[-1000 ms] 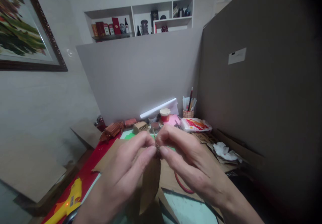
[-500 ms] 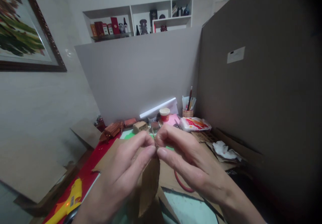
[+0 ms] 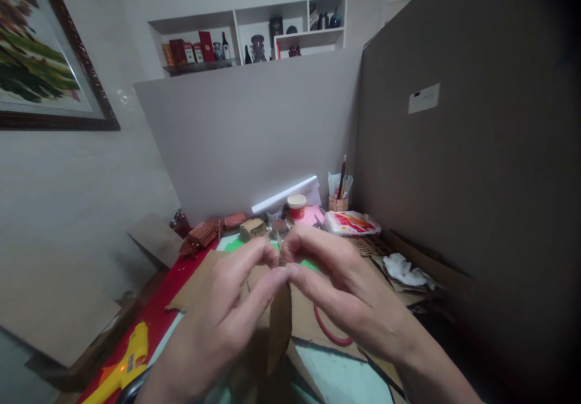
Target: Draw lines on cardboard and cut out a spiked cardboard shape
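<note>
My left hand (image 3: 227,313) and my right hand (image 3: 349,286) meet in front of me, thumbs touching at the tips. Both are closed in a pinch on a piece of brown cardboard (image 3: 280,325), which hangs below the fingertips with a curved right edge. A thin pale tip pokes up between the index fingers; the exact spot being pinched is hidden. Beneath my right hand, a red loop (image 3: 330,331) like a scissors handle lies on cardboard. Another flat cardboard sheet (image 3: 193,286) lies beyond my left hand.
At the left, a yellow glue gun (image 3: 129,361) rests on red cloth (image 3: 170,283). Along the back stand folded cardboard pieces (image 3: 202,237), a paper cup (image 3: 296,206) and a pen holder (image 3: 338,203). To the right are a tissue pack (image 3: 353,223) and crumpled tissue (image 3: 406,271). Grey panels (image 3: 254,131) enclose the table.
The hanging cardboard has turned and shifted slightly right. My left thumb has moved right to meet my right thumb. Both hands keep their pinch.
</note>
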Tool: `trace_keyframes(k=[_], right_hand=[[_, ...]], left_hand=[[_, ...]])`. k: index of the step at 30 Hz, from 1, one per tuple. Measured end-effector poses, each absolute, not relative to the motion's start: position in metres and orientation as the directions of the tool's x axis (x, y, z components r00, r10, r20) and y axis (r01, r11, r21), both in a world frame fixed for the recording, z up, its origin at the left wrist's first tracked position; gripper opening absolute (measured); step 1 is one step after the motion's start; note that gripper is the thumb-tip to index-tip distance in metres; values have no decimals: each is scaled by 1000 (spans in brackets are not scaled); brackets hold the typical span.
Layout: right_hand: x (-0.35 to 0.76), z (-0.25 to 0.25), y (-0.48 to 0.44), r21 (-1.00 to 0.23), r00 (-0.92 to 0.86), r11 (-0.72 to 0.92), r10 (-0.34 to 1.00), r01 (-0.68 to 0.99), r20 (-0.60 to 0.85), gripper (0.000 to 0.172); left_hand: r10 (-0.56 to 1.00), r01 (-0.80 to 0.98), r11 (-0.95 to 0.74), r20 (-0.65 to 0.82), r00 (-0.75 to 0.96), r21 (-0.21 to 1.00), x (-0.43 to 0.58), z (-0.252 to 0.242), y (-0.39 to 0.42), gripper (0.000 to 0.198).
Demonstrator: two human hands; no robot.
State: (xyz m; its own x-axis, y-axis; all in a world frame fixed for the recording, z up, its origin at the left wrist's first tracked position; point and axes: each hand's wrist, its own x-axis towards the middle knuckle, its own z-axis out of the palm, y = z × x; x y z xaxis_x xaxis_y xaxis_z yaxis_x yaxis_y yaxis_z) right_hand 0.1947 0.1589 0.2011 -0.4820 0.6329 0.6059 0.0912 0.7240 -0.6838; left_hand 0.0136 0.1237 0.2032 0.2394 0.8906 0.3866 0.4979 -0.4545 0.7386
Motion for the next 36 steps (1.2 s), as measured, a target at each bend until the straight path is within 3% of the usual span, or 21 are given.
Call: trace_keyframes(k=[14,24,29,36], right_hand=[[191,198,158,-592,-448,785,603,185,660,19],[183,191,160,-448,-449,848,529,282,720,17],[181,189,161,-460,-421,841,541,285,727,20],[175,188,161,-533,-304,812,583,237,753,21]], left_hand=[[840,562,-530,484,245,635,13,199,123,24],[807,663,-539,542,233,519,21,198,127,26],[776,696,-554,587,232,457,23,196,129,27],[752,668,-571,632,190,478,30,195,129,24]])
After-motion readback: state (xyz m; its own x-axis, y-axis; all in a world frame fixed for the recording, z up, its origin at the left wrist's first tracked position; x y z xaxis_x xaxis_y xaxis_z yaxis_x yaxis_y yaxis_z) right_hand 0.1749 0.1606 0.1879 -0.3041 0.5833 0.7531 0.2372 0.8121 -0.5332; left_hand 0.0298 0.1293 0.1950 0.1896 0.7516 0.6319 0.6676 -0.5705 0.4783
